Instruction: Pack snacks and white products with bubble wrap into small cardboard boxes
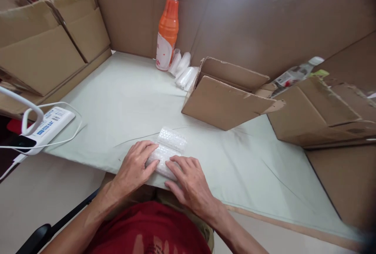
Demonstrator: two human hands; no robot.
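A small bundle of bubble wrap (170, 144) lies near the front edge of the pale green table (123, 101). My left hand (135, 166) rests on the bundle's left side with its fingers curled over it. My right hand (188, 179) presses on the near right part, fingers bent onto the wrap. Both hands hold the bundle down between them.
An orange drink bottle (168, 26) stands at the back with several small bubble-wrapped rolls (183, 71) beside it. An open cardboard box (226, 95) lies on its side to the right. Folded cartons (44, 42) stack on the left. A white power strip (48, 126) sits at the left edge.
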